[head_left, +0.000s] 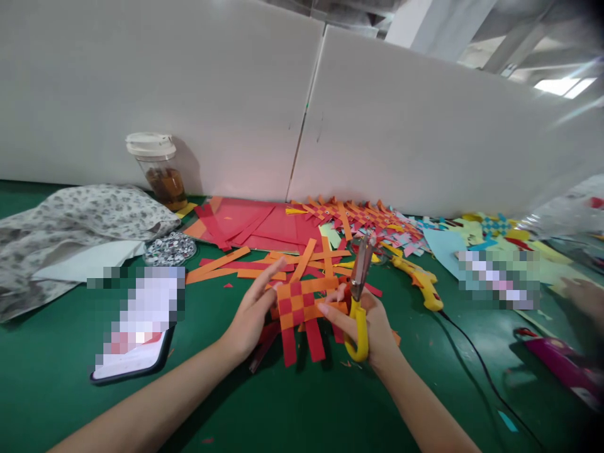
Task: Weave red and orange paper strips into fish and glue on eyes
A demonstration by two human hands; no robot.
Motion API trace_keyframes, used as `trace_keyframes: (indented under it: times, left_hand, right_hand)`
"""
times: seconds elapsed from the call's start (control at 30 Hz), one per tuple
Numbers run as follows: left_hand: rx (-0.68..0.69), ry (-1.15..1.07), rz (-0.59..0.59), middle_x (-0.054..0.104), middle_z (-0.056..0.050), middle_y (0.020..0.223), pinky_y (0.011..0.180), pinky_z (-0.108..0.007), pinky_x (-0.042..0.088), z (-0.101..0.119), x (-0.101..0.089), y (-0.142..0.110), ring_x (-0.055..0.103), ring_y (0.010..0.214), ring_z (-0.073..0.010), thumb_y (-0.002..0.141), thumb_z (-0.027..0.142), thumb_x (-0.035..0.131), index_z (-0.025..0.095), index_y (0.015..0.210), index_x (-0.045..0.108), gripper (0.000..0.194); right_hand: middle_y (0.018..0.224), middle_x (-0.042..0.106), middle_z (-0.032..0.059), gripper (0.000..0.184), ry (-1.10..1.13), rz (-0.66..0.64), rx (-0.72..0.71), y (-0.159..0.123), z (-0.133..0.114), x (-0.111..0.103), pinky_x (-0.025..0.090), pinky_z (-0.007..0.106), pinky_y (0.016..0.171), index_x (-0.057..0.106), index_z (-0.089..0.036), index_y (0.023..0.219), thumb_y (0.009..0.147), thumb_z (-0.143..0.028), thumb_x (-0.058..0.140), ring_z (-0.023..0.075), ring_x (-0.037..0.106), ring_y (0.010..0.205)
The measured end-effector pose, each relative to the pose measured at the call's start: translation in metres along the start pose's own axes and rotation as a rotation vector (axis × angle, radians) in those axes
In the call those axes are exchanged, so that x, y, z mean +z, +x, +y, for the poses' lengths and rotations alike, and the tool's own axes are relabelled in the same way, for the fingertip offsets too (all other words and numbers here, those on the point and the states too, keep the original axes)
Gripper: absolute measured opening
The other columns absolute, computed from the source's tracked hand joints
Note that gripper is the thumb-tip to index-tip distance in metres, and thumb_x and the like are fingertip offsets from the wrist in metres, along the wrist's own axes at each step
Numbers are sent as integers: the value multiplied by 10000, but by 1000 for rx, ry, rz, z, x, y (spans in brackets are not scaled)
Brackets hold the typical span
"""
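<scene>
A piece of woven paper [295, 307] in red and orange checks is held up between my two hands, with loose strip ends hanging below and sticking out to the right. My left hand [250, 318] grips its left edge, partly from behind, with the index finger stretched out. My right hand [372, 324] pinches an orange strip on the right side. The same hand carries scissors [359, 283] with yellow handles, their blades pointing up and away. Loose orange strips [302, 261] lie on the green table just behind the weave.
At left are a phone [141, 327], a patterned cloth [85, 226], a pile of small googly eyes [170, 250] and a lidded cup [163, 173]. Red paper sheets [245, 223] lie at the back. A yellow glue gun [419, 280] trails its cord rightward. Another person's hand [585, 299] shows far right.
</scene>
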State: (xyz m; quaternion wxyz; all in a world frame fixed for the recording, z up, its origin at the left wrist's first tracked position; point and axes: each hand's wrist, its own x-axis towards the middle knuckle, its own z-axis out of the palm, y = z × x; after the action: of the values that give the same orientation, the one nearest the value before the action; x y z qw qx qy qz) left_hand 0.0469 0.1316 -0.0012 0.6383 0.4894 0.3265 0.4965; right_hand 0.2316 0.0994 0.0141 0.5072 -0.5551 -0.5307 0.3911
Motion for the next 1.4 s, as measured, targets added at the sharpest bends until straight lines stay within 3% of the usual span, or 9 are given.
trace_keyframes:
  times: [0.1,0.2,0.33,0.47,0.57,0.8,1.0,1.2,1.4]
  left_hand:
    - [-145,-131,-44,651,-76,1069,793,-374,469,-1,-1,3,605,941,-258,834,421,457,227,1175,558,406]
    - [-154,13,-95,688,-44,854,702,-281,466,-5,0,5,628,783,-203,721,343,653,188,925,674,256]
    - [-182,-63,-162,674,-7,741,680,-255,461,-12,2,6,630,719,-158,692,267,694,186,766,639,122]
    - [-192,-192,-54,648,27,666,635,-224,460,-11,4,8,619,646,-121,658,226,722,184,766,588,176]
    - [-155,-230,32,619,52,627,602,-186,449,-7,5,9,599,604,-90,638,197,735,176,740,569,196]
    - [-151,-261,-120,664,24,758,648,-228,475,-10,5,7,629,665,-113,641,154,729,192,831,531,277]
    - [-169,-222,-215,681,-2,775,654,-245,477,-12,3,7,635,683,-125,652,151,720,178,778,534,226]
    - [-130,-187,26,677,-21,853,707,-260,469,-8,3,9,622,798,-159,637,200,737,182,864,603,264]
    - [-156,-293,234,686,-10,841,757,-231,458,-4,-1,13,605,853,-149,681,293,711,176,817,677,183]
  right_hand:
    - [677,538,-33,327,-37,-86,26,-1,-2,0,450,250,592,459,-213,703,572,-271,753,125,546,626]
    - [671,536,-42,325,-44,-110,25,-1,-1,1,429,231,552,476,-205,717,561,-240,760,102,516,582]
    - [646,524,-52,356,6,82,8,3,1,1,432,224,541,488,-196,706,516,-232,787,90,497,555]
    - [644,517,-57,366,159,322,-29,9,-1,-5,453,221,556,485,-200,723,526,-251,790,92,515,577]
    - [671,529,-52,360,213,405,-51,11,-4,-8,465,220,565,490,-200,727,535,-257,789,92,529,594]
    - [624,514,-61,379,68,53,34,3,-6,4,447,227,515,474,-197,671,490,-254,802,86,491,520]
    - [621,518,-58,369,99,208,-13,3,1,5,448,231,544,493,-198,704,501,-247,797,97,505,548]
    - [647,462,-72,336,148,456,-77,7,-6,-11,363,180,437,480,-209,762,593,-298,756,54,428,472]
    - [611,429,-69,356,-203,267,-73,3,-8,-8,329,198,440,466,-210,742,589,-383,736,74,389,494]
